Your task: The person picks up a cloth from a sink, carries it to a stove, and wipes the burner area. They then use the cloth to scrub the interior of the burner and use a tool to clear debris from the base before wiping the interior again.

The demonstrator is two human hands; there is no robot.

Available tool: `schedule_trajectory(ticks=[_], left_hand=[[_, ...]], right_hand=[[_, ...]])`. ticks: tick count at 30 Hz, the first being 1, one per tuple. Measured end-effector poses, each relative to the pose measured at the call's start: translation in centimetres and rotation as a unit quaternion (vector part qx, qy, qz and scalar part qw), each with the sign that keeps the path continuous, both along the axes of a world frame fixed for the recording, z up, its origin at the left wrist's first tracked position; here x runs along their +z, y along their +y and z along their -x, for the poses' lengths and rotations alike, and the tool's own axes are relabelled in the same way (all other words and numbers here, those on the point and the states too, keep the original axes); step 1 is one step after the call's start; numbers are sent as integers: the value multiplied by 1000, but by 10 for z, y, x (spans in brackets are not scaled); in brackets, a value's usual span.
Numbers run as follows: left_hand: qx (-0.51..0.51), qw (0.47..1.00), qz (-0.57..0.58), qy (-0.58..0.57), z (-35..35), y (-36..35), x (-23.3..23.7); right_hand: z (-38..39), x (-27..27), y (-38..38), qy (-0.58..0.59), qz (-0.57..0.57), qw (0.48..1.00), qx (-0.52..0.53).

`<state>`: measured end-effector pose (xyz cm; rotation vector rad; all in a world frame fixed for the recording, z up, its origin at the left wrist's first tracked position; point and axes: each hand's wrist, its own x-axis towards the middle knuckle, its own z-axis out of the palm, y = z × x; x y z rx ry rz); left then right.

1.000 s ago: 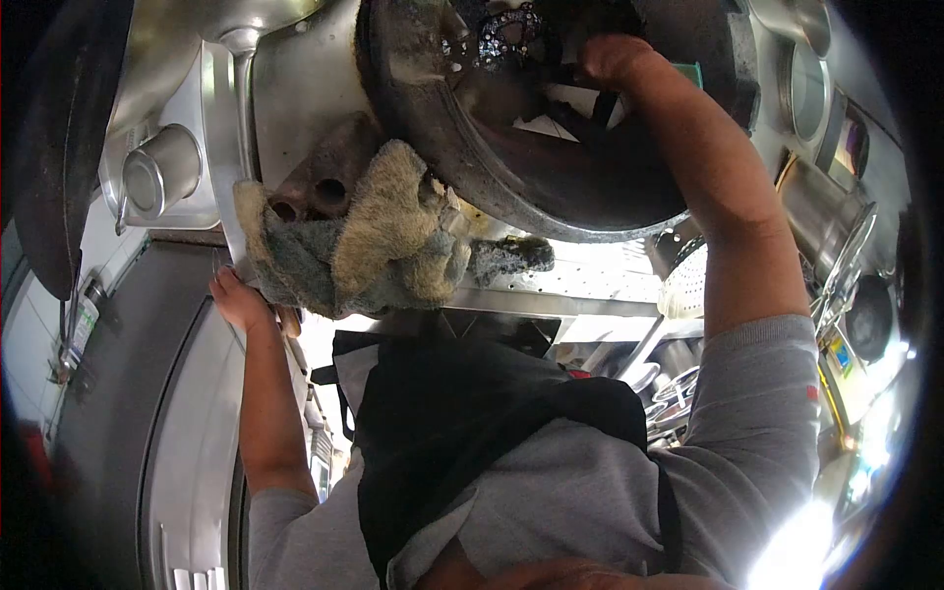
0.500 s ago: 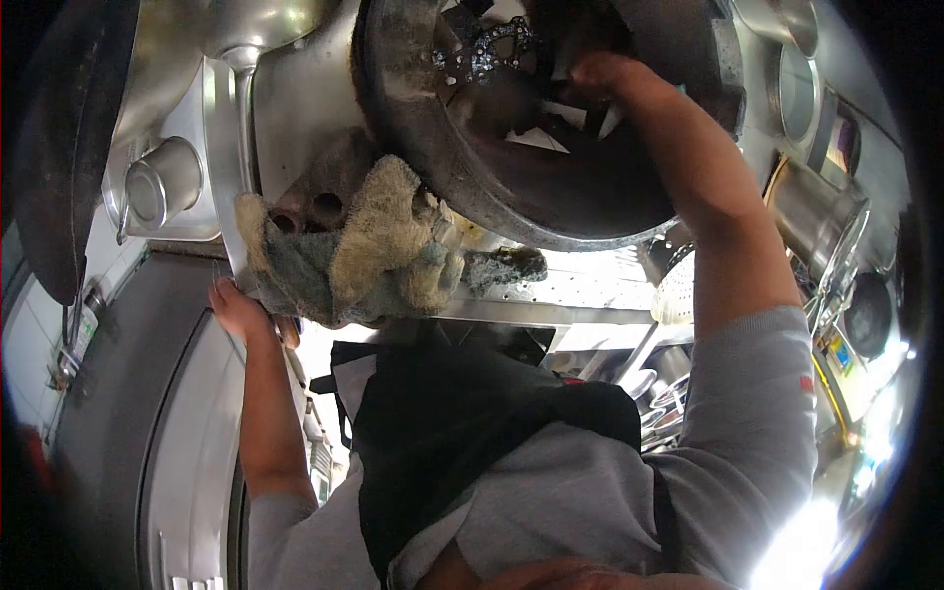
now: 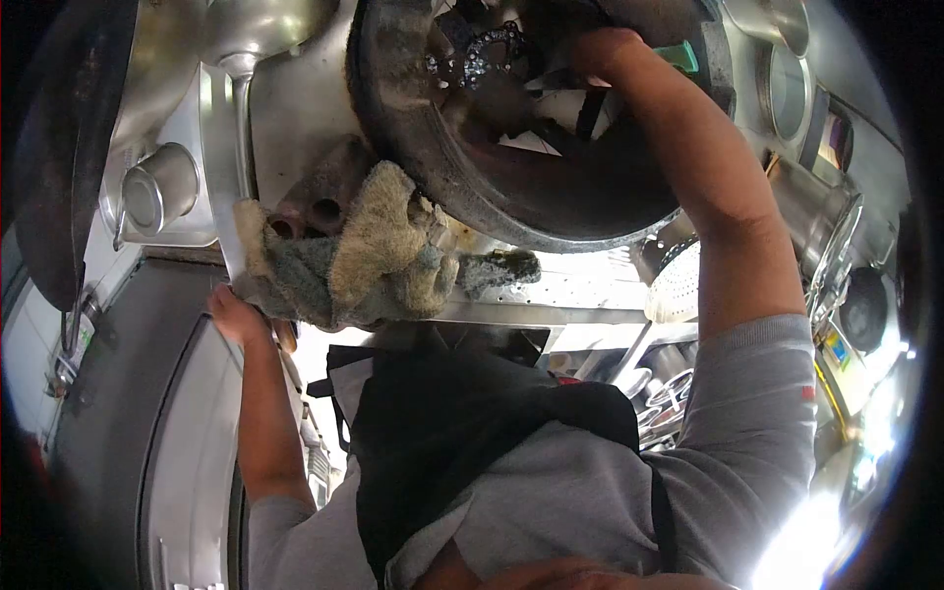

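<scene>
While our right hand (image 3: 610, 49), fingers curled round something unseen, works inside the wok (image 3: 511, 192) and our left hand (image 3: 231, 313) hides its fingers behind the rag (image 3: 379, 251), we'd judge the crusted rim barely half done.

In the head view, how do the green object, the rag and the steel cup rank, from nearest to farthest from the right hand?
1. Green object: just beside the right hand, inside the dark wok.
2. Rag: below the wok's rim, toward the left.
3. Steel cup: far left of the view.
</scene>
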<state>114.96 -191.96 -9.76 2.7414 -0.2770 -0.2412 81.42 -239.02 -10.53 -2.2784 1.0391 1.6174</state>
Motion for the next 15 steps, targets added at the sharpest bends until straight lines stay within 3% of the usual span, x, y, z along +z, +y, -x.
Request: schedule_trajectory(ticks=[2, 5, 7, 11, 13, 15], left_hand=[[-36, 998, -37, -19, 0, 4, -2], [31, 998, 55, -3, -2, 3, -8], [1, 1000, 19, -7, -3, 5, -6], [-19, 1000, -4, -8, -5, 11, -10], [59, 994, 76, 47, -11, 17, -16], [58, 995, 75, 31, -12, 20, -20]], right_hand=[[1, -1, 2, 9, -2, 1000, 14], [7, -10, 3, 40, -1, 999, 28], [13, -11, 8, -33, 20, 999, 21], [6, 1, 15, -31, 40, 998, 40], [11, -2, 17, -67, 51, 995, 60], [8, -3, 16, -61, 34, 995, 65]])
